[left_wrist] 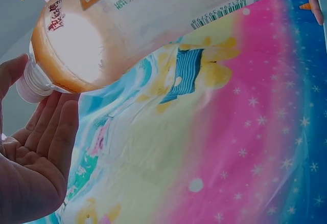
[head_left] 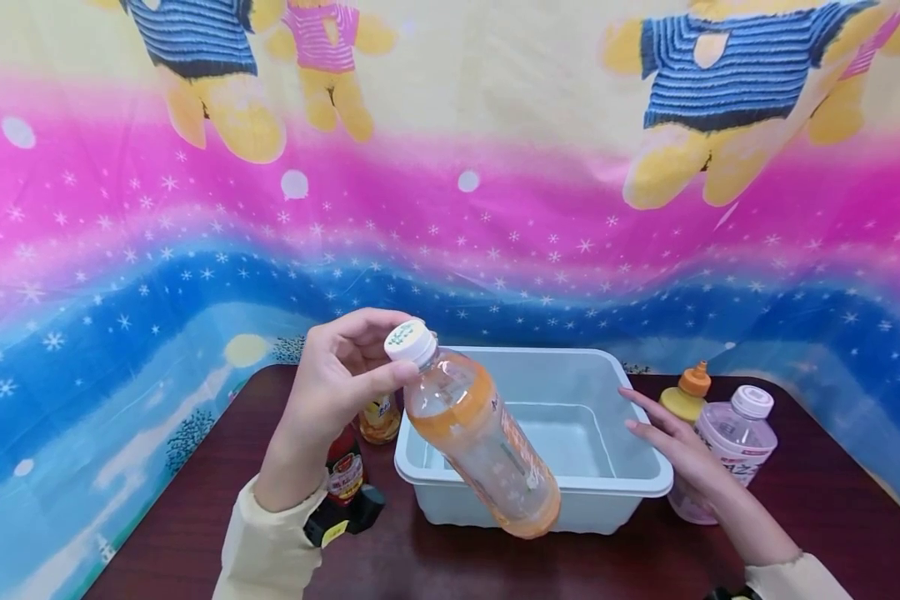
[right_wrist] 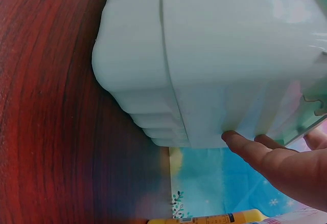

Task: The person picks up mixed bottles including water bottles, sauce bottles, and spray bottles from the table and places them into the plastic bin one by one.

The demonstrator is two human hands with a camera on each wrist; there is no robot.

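Note:
A clear plastic drink bottle with orange bands and a white cap tilts over the front left of a pale grey-blue basin. My left hand grips it at the cap and neck, thumb on the near side. The left wrist view shows the bottle's neck against the thumb and fingers, its body stretching away. At the basin's right side, my right hand has its fingers extended to the rim. Fingertips touch the outer wall of the basin in the right wrist view.
Left of the basin stand a red bottle with a dark label and a small yellowish bottle. To its right are a yellow squeeze bottle and a clear pinkish bottle. A printed cloth hangs behind the dark table.

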